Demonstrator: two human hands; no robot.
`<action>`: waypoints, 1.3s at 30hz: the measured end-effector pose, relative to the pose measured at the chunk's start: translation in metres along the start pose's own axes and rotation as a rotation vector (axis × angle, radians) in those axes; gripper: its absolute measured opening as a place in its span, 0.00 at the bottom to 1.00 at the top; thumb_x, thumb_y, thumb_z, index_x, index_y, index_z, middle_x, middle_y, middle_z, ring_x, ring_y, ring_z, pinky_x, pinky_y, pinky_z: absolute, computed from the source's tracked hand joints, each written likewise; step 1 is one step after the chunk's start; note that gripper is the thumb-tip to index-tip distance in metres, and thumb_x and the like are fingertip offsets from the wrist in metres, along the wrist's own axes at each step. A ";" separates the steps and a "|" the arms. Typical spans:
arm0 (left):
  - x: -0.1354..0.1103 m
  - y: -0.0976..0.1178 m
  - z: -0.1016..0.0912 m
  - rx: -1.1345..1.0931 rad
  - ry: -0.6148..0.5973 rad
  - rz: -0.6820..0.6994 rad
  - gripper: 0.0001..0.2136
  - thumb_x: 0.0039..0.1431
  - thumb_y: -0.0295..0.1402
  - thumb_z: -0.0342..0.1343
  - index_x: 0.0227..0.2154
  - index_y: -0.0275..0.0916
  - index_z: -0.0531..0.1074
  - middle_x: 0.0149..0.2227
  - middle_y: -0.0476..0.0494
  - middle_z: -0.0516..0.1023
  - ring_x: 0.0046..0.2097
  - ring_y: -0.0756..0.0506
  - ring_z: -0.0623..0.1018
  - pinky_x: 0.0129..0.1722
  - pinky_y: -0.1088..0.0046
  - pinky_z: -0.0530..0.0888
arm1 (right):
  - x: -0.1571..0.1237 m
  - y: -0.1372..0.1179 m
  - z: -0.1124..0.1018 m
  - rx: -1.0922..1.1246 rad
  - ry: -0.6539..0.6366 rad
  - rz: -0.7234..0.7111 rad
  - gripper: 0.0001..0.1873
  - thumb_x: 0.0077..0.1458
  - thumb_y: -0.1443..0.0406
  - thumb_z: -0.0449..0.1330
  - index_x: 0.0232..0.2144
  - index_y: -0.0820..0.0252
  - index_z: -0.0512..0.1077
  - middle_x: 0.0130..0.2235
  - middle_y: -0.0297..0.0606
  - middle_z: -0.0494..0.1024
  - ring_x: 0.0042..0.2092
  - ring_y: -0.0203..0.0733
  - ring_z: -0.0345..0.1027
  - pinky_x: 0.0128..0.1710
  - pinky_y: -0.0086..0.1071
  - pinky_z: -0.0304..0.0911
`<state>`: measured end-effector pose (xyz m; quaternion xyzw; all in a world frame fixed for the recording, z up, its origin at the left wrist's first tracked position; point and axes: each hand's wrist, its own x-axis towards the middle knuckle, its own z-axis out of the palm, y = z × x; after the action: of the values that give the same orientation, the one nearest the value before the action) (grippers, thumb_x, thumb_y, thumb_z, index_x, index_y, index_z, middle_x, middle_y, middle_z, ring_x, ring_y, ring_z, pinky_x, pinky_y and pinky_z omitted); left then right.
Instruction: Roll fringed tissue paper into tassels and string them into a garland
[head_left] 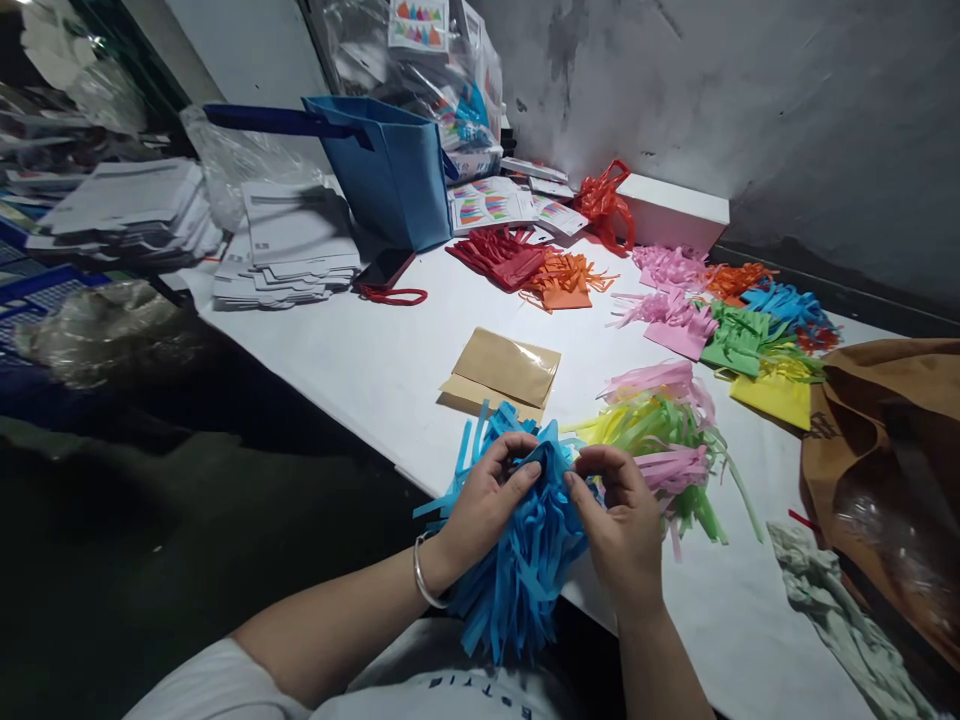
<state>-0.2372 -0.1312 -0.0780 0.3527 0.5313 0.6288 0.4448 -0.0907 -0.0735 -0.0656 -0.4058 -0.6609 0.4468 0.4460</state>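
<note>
I see left hand (480, 505), right hand (622, 520) both pinching blue fringed paper tassel (525, 560), fingers clenched on top fold; pink-green tassel pile (667, 440) just right of fingers on surface (360, 350).

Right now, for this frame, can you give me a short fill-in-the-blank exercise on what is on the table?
1. The left hand and right hand both hold a fringed tissue-paper bundle coloured ____.
2. The silver bangle sits on the ____ wrist.
3. The rectangular box against the grey wall is coloured ____.
Missing words: blue; left; white.
</note>
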 end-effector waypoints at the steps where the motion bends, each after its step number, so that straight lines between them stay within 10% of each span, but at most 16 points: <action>1: 0.000 0.000 0.000 0.014 -0.009 0.016 0.13 0.60 0.42 0.59 0.44 0.41 0.71 0.43 0.45 0.75 0.44 0.45 0.75 0.46 0.69 0.73 | 0.000 -0.001 0.000 -0.048 0.009 -0.032 0.09 0.56 0.64 0.64 0.40 0.55 0.72 0.38 0.35 0.76 0.41 0.39 0.71 0.42 0.33 0.67; 16: 0.010 0.023 -0.014 0.535 -0.145 0.374 0.10 0.61 0.29 0.54 0.46 0.42 0.69 0.44 0.44 0.74 0.44 0.45 0.75 0.43 0.66 0.74 | 0.007 -0.017 -0.015 -0.626 0.050 -0.556 0.15 0.61 0.71 0.56 0.50 0.58 0.70 0.38 0.40 0.74 0.41 0.46 0.68 0.47 0.44 0.65; 23: 0.007 0.025 -0.013 0.636 -0.227 0.587 0.15 0.59 0.24 0.53 0.48 0.42 0.67 0.45 0.42 0.75 0.47 0.43 0.76 0.47 0.64 0.75 | 0.006 -0.031 -0.005 -0.724 -0.138 -0.618 0.21 0.62 0.70 0.52 0.56 0.62 0.67 0.53 0.50 0.76 0.55 0.52 0.69 0.59 0.53 0.58; 33: 0.019 0.051 -0.042 1.051 -0.358 0.976 0.17 0.64 0.26 0.55 0.54 0.48 0.70 0.51 0.39 0.75 0.52 0.39 0.73 0.53 0.53 0.70 | 0.029 -0.042 -0.026 -0.245 -0.272 0.027 0.14 0.56 0.63 0.55 0.38 0.54 0.80 0.32 0.33 0.83 0.33 0.42 0.75 0.31 0.31 0.66; 39: 0.007 0.062 -0.047 0.985 -0.247 0.992 0.06 0.63 0.26 0.56 0.40 0.43 0.74 0.47 0.39 0.74 0.50 0.39 0.72 0.49 0.58 0.72 | 0.032 -0.034 -0.029 -0.340 -0.127 0.035 0.18 0.55 0.59 0.53 0.39 0.56 0.81 0.32 0.36 0.82 0.31 0.43 0.72 0.33 0.32 0.64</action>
<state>-0.2945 -0.1436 -0.0259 0.7818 0.4764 0.3994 -0.0481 -0.0768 -0.0467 -0.0204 -0.4576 -0.7466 0.3612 0.3206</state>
